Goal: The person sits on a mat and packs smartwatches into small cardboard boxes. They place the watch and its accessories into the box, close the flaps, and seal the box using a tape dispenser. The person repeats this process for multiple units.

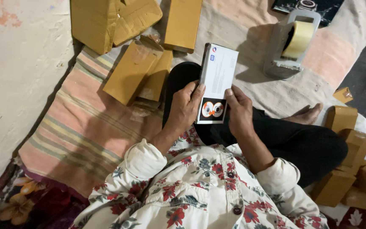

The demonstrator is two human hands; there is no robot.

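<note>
White box (217,80) between both hands

From my seat the head view is dim and warm, with soft indoor light that seems to fall from above and left. The tape dispenser (291,42) throws a blurred shadow to its left, and the dark trousers (293,144) lose all detail. The white box (217,70) is the brightest spot yet not glaring; the corners look slightly soft and grainy.
</note>
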